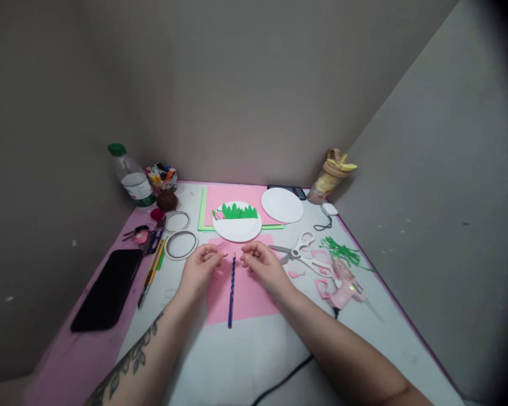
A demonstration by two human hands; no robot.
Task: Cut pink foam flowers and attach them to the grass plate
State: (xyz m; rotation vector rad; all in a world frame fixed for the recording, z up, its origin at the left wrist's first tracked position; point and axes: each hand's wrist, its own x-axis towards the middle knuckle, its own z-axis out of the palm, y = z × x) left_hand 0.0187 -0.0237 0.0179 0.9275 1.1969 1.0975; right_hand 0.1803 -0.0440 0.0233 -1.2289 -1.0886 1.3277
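My left hand (pixel 201 269) and my right hand (pixel 262 265) rest on a pink paper sheet (pixel 249 299) in the middle of the table, fingers curled in a pinch. A small pink paper piece shows at the left fingertips; what the right fingers hold is too small to make out. A blue pencil (pixel 232 290) lies on the pink sheet between the two hands, pointing away from me. Just beyond the hands sits a white round plate (pixel 237 228) with green paper grass (pixel 239 211) stuck on it.
White-handled scissors (pixel 302 256) and a pink glue gun (pixel 345 285) lie right of the hands, with green strips (pixel 341 251). Left: tape rings (pixel 180 244), pens, a black phone (pixel 108 287), a water bottle (pixel 131 177), a marker cup (pixel 163 176). A second white disc (pixel 281 204) lies behind.
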